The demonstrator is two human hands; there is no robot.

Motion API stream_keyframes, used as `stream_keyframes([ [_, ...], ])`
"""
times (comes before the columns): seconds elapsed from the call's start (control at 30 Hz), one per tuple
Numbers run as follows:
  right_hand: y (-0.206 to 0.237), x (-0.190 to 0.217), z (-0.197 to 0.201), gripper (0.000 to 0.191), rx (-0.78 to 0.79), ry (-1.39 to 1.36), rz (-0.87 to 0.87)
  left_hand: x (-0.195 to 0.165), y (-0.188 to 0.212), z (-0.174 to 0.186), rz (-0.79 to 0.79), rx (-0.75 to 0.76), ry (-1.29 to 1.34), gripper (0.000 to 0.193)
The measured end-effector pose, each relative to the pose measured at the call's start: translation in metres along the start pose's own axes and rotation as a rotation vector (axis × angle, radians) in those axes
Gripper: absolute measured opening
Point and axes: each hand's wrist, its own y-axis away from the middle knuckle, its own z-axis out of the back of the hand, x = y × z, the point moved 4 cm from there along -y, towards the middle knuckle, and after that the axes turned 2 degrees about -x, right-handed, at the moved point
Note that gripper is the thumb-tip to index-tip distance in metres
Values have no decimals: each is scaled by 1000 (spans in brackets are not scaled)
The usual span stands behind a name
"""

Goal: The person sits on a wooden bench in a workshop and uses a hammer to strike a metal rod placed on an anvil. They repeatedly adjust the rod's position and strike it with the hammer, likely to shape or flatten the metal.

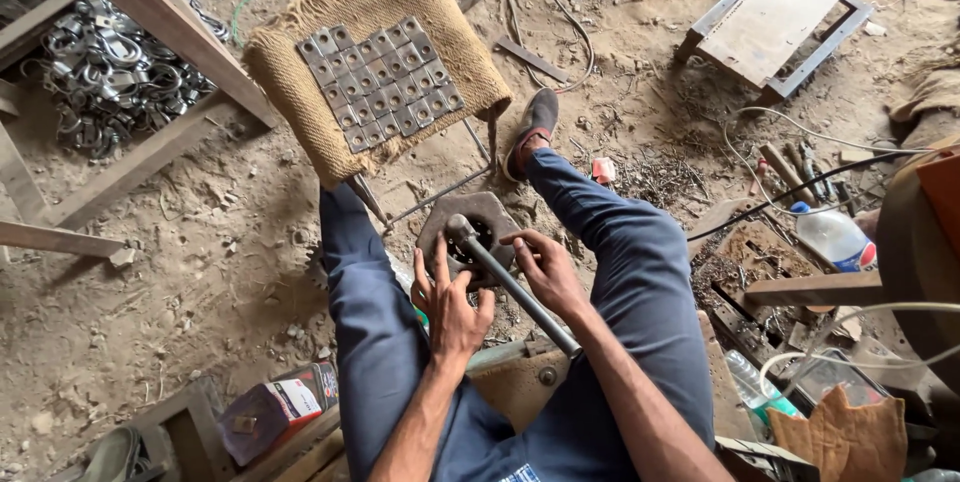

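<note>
A burlap-covered stool [375, 62] carrying rows of square metal plates [380, 82] stands beyond the round iron die block [485, 232]. A heap of metal clamps [110, 77] lies far left; a plastic bottle [835, 237] right.

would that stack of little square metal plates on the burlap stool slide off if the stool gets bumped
Probably not easily: the square plates lie flat in one tight layer on coarse burlap, which likely grips them. The padded top sags slightly, so a hard tilt could spill them. Being steel, they look heavy for their size.

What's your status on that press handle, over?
Both hands at the die block. Left hand open beside steel handle. Right hand touching it. Nothing blocking.
</note>
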Motion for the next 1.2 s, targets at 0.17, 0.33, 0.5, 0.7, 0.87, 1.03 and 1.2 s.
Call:
stream_keyframes([
  [0.17, -2, -12, -2, 28, 8, 3, -4, 3, 1, -3, -15, -26, 29, 32],
  [0.33, -1, -22, -6, 27, 5, 27, -14, 2, 4, 0, 14, -4, -24, 31],
  [0.5, 6, -19, -3, 26, -1, 10, -6, -1, 11, 5, 17, -22, -5, 30],
  [0.7, 33, 11, -4, 23, -63, -65, 121, 12, 34, 10, -34, -124, -17, 28],
  [0.87, 41, 26, -9, 24, -58, -7, 78, 23, 38, 10, -8, -96, 46, 21],
  [1.03, 41, 18, -12, 25, -66, 27, 66, 22, 46, 11, -41, -68, -155, 22],
  [1.2, 40, 10, -15, 24, -77, -11, 159, 25, 42, 1, -78, -30, -208, 25],
])
